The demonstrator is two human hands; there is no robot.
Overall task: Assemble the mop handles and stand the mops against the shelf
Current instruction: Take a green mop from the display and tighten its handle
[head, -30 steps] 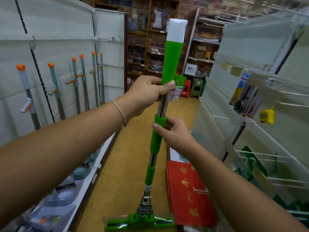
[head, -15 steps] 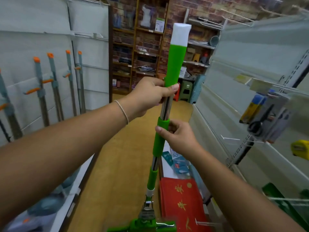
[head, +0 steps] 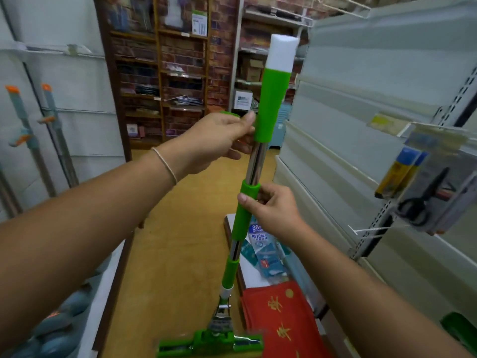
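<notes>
Mop (head: 255, 174) upright, yellow aisle floor (head: 170, 254).

A yellow-tan floor (head: 175, 228) is seen running below the grip toward a red brick back wall (head: 222, 47). Dark wooden shelving (head: 157, 81) is set against that wall, beyond the grip. Pale grey metal shelf panels (head: 361, 99) are ranged right of the grip, and similar white panels (head: 77, 86) left of it.
</notes>
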